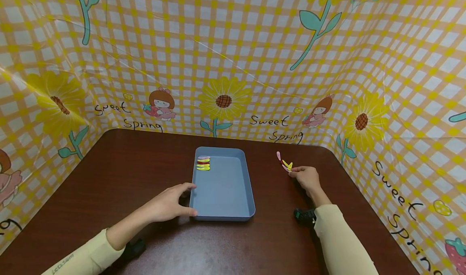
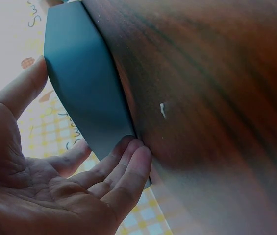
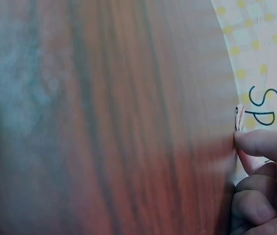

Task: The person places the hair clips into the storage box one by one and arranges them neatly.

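Observation:
My left hand rests against the left wall of a blue-grey tray, thumb near the front corner and fingers spread along the side. In the left wrist view the fingertips touch the outer wall of the tray. Inside the tray, near its back left, several snap hair clips in yellow, red and pink lie in a row. To the right of the tray, my right hand pinches a pink hair clip between thumb and index finger. Beside its fingertips lie yellow clips and another pink clip.
The dark brown table carries the tray and loose clips. A checked sunflower cloth rises as walls behind and at both sides. A dark strap device sits at the right wrist.

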